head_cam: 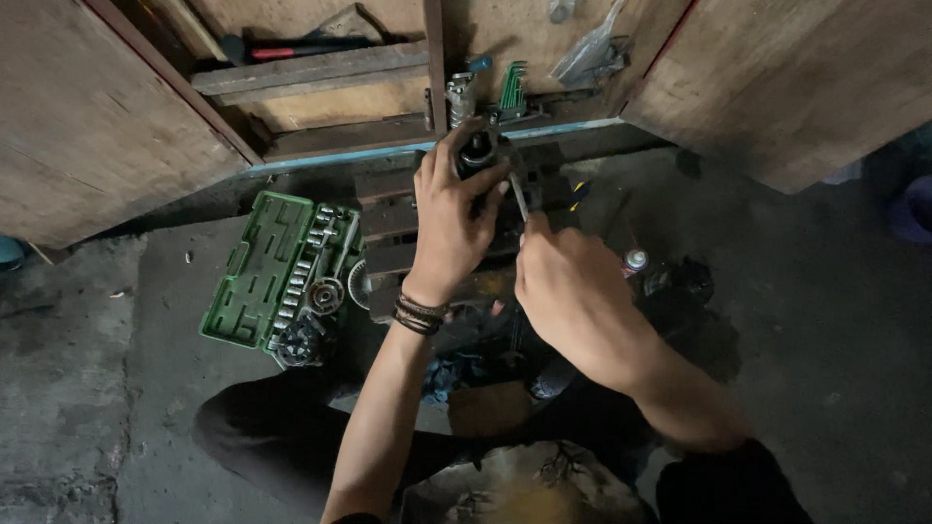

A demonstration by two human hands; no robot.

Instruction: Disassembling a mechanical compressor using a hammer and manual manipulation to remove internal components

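Left hand (449,218) fingers wrap the dark cylindrical part (478,155) above the dark wooden block (398,218) on the floor. Right hand (568,286) pinches a thin metal tool (519,197) against it. Best to grip firmly and keep the tool straight; green socket case (262,272) lies left.

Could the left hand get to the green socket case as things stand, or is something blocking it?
Probably yes, once it lets go. The left hand is wrapped around a dark part; the socket case lies open on the floor just to its left, nothing between.
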